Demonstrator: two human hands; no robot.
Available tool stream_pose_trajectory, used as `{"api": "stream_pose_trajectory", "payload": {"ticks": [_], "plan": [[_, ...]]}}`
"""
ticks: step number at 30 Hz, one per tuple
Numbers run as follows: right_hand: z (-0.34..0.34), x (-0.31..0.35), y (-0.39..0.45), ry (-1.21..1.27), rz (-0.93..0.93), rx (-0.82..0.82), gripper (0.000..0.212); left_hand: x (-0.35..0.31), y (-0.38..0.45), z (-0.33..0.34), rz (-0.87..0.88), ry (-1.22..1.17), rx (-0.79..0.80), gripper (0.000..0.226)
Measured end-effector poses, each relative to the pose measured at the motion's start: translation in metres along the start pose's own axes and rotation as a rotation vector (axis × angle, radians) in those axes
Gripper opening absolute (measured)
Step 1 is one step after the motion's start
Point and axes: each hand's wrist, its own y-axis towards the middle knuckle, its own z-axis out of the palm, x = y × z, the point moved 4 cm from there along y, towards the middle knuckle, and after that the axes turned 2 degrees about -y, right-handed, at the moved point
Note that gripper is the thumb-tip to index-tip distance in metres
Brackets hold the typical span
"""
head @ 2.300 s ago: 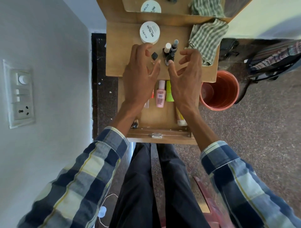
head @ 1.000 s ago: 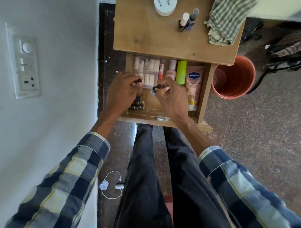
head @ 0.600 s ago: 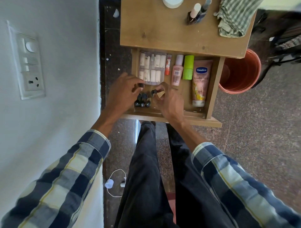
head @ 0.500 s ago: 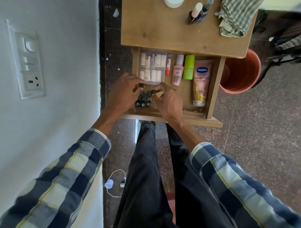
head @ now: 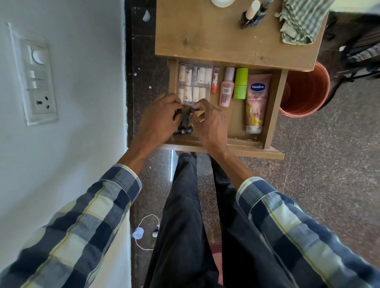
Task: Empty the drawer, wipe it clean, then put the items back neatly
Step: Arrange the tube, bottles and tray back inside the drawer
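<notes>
The wooden drawer [head: 272, 115] stands pulled out below the table top [head: 216, 39]. Inside lie a clear case of small tubes [head: 194, 84], a red tube [head: 215, 82], a pink bottle [head: 226, 88], a green stick [head: 240, 84] and a Vaseline tube [head: 256, 102]. Several small dark nail polish bottles [head: 185, 128] stand at the front left. My left hand [head: 159, 121] pinches the black cap of one bottle. My right hand [head: 209, 121] pinches another black-capped bottle [head: 190, 111] beside it.
On the table top stand two nail polish bottles [head: 251, 15], a white round tub [head: 222, 2] and a checked cloth [head: 300, 22]. An orange bucket [head: 304, 90] sits right of the drawer. A white wall with a switch panel [head: 36, 76] is on the left. A white cable [head: 144, 234] lies on the floor.
Both hands came down from the table top into the drawer with small dark bottles. Over the last half second they shifted only slightly among the bottles at the front left.
</notes>
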Motion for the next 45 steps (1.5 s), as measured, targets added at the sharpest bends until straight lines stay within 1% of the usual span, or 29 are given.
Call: {"api": "stream_pose_trajectory", "payload": {"ticks": [6,10,17,19,24,27,29,31,33,34,39,42,45], "plan": [[0.006,0.003,0.002,0.039,-0.01,0.024,0.018,-0.005,0.0,0.001,0.006,0.034,-0.004,0.023],[0.009,0.003,0.004,0.04,-0.006,0.032,0.017,-0.006,0.001,-0.001,-0.011,-0.001,-0.03,0.023],[0.011,0.007,0.005,0.023,-0.011,0.041,0.02,-0.012,0.0,-0.01,-0.038,-0.122,-0.175,0.024],[0.016,0.009,0.006,0.006,-0.016,0.05,0.021,-0.011,0.003,-0.014,-0.029,-0.144,-0.189,0.024],[0.023,0.015,0.01,0.007,-0.03,0.056,0.016,-0.009,0.008,-0.009,0.008,-0.139,-0.12,0.027],[0.019,0.009,0.011,0.057,0.012,0.072,0.016,-0.007,0.009,-0.005,0.003,-0.144,-0.112,0.028],[0.011,0.002,0.009,0.107,0.049,0.044,0.015,-0.008,0.009,-0.004,0.001,-0.157,-0.124,0.027],[0.0,-0.003,0.005,0.161,0.059,-0.018,0.02,-0.009,0.009,-0.002,0.008,-0.173,-0.134,0.027],[-0.009,-0.008,0.003,0.145,0.046,-0.069,0.032,-0.012,0.01,0.002,0.024,-0.176,-0.13,0.026],[-0.011,-0.01,0.003,0.125,0.04,-0.072,0.034,-0.014,0.01,0.004,0.034,-0.17,-0.128,0.026],[-0.009,-0.02,0.006,0.108,-0.02,-0.032,0.013,-0.023,0.012,0.013,0.079,-0.179,-0.066,0.028],[-0.006,-0.025,0.003,0.107,-0.032,-0.004,0.015,-0.021,0.012,0.014,0.048,-0.193,-0.041,0.031],[-0.004,-0.027,-0.001,0.094,-0.017,0.017,0.018,-0.017,0.011,0.015,0.0,-0.161,-0.023,0.039]]}}
